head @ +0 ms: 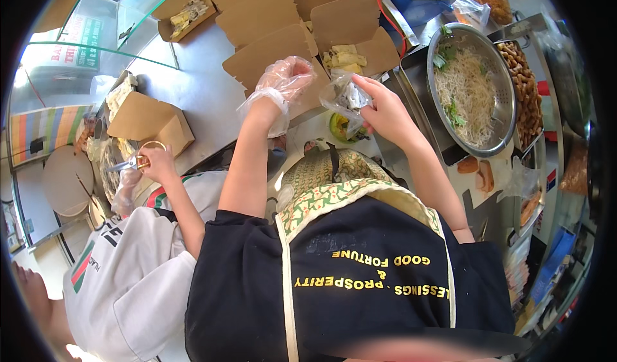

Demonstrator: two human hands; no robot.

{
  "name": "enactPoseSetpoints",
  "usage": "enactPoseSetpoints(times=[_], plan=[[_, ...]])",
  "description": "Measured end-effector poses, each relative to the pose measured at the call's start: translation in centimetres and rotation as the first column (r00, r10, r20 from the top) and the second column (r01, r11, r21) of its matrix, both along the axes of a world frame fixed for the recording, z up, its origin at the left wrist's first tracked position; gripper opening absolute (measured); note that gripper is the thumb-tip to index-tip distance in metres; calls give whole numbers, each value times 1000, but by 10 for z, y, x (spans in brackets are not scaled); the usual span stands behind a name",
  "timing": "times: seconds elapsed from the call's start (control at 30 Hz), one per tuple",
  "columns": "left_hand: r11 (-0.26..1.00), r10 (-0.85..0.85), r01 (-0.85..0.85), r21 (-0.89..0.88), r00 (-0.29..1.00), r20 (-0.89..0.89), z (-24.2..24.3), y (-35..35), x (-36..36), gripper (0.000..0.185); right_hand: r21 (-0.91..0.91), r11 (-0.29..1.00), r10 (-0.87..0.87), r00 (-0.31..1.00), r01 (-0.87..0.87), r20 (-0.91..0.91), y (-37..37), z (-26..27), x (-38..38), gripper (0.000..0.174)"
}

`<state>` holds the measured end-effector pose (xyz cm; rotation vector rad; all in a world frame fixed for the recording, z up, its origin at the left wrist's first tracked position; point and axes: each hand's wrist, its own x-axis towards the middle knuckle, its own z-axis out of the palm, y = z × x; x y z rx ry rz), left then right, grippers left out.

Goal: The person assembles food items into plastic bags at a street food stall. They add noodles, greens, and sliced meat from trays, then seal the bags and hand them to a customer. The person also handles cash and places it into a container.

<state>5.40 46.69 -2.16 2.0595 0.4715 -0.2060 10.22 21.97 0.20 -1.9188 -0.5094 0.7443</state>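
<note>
My left hand, in a clear plastic glove, is held over an open cardboard box with its fingers curled. Whether anything sits inside the curl is hidden by the crinkled plastic. My right hand is bare and grips a small clear plastic bag with something grey and white in it. Just beyond that bag, pale yellow and whitish rolled pieces lie in another open cardboard box. Below the bag, a container with yellow and green contents is partly covered from view.
On the right stand a perforated metal bowl of noodles and herbs and a tray of brown pieces. At left, a co-worker's hand holds scissors beside a cardboard box. Glass panels edge the metal counter.
</note>
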Motion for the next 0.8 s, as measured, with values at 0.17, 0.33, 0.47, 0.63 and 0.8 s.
enactPoseSetpoints(times=[0.17,0.33,0.47,0.63,0.8], plan=[[878,-257,163,450,953,157,-37,18,1,23,18,997,-77,996,78,-50,-15,-8,-8,69],[949,-221,195,248,972,83,-58,24,33,18,32,980,-198,972,196,129,-46,-8,-36,69],[963,-221,185,197,959,177,-51,-14,59,20,78,874,-469,875,479,-122,-113,33,-76,68],[925,-223,307,-225,916,333,-34,-111,66,16,1,669,-742,669,743,-46,-252,103,-139,64],[841,-470,526,-131,828,305,-36,-253,46,13,-89,369,-913,379,925,148,-428,108,-176,59]])
